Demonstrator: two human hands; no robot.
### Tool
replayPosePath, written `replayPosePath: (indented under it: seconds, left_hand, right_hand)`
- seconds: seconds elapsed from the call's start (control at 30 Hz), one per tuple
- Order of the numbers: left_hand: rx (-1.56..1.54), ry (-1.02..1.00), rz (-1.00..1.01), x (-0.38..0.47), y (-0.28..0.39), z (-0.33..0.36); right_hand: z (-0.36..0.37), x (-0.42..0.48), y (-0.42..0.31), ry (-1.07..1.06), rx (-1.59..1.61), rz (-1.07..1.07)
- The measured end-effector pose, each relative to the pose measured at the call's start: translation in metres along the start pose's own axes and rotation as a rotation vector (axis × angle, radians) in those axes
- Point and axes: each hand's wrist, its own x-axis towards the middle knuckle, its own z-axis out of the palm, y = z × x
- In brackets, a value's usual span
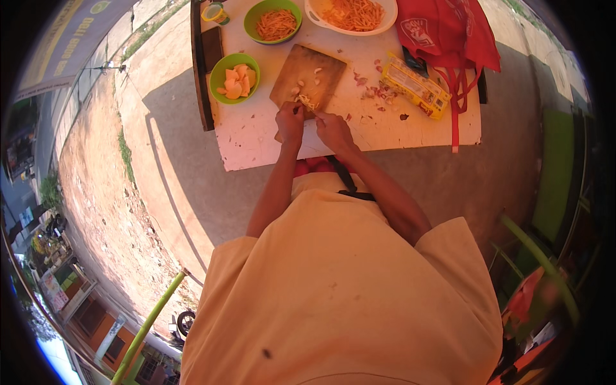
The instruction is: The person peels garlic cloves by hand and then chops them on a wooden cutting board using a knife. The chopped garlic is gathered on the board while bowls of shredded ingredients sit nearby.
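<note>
On the white tabletop (423,132) lies a wooden cutting board (315,60), set at an angle. Whole peeled garlic cloves (317,70) rest on its middle, and a small heap of cut garlic (306,101) sits close to my fingers. My left hand (290,124) is at the board's near left edge with its fingers bent beside the heap; what they press on is hidden. My right hand (335,131) grips what looks like a small knife (312,111), whose thin blade points to the heap. Most of the knife is covered by the hand.
A green bowl (215,77) holds pale orange slices. Another green bowl (248,26) and a white basin (349,33) hold orange strips. Garlic and shallot skins (378,92), a yellow packet (416,86) and a red cloth bag (447,38) lie right. A dark phone (211,48) lies left.
</note>
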Motion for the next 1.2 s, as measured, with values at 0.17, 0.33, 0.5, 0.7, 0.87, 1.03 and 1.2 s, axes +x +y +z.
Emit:
replayPosePath:
  seconds: [0.17, 0.33, 0.5, 0.7, 0.87, 1.03, 1.2]
  left_hand:
    - [-0.013, -0.057, -0.093, 0.001, 0.000, -0.001]
    - [-0.041, -0.050, 0.005, -0.002, 0.000, -0.012]
    - [-0.051, -0.052, -0.030, -0.014, 0.002, -0.015]
    - [0.040, 0.010, 0.017, -0.012, -0.001, -0.004]
    - [0.004, -0.004, -0.044, -0.012, -0.001, -0.002]
    - [0.002, 0.022, -0.043, -0.013, -0.003, 0.000]
    - [-0.008, 0.036, -0.020, -0.013, -0.007, 0.001]
  right_hand:
    - [0.002, -0.001, 0.000, 0.001, 0.006, -0.017]
    - [0.000, 0.000, 0.003, -0.054, 0.009, -0.010]
    - [-0.004, -0.003, 0.004, -0.038, 0.009, -0.070]
    - [-0.004, 0.000, -0.002, -0.069, -0.025, -0.097]
    - [-0.001, -0.001, -0.001, -0.064, -0.081, -0.106]
    - [0.004, 0.000, 0.003, -0.062, -0.043, -0.118]
    - [0.003, 0.001, 0.004, -0.062, -0.029, -0.128]
